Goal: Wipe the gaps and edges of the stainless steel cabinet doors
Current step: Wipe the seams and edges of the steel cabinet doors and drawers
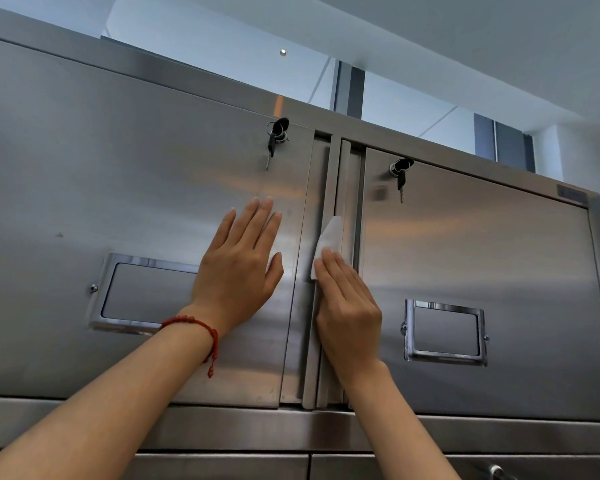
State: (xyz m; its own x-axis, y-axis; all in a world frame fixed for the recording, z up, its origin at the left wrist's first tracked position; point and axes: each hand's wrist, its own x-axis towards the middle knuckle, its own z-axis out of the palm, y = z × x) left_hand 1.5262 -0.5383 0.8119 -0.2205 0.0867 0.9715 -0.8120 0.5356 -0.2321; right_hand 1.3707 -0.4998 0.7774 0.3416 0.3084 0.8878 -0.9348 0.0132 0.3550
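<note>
progress: mid-gap, upper stretch unwiped | right hand [347, 306] fingers flat, pressing white folded wipe [329, 237] into centre gap [333, 174] | left hand [239, 265] fingers straight, bracing brushed stainless steel left door [118, 168]

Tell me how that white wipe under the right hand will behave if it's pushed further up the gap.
The white wipe looks thin and floppy: its free corner bends over the door edge. It probably crumples when pushed, since only the right hand's flat fingers pin it. Likely very light.

Glass panels [222, 53] run above the cabinet from 10 to 2 o'clock, split by dark mullions [352, 93]. White ceiling [465, 39] at 1 o'clock; daylight cool, even.
</note>
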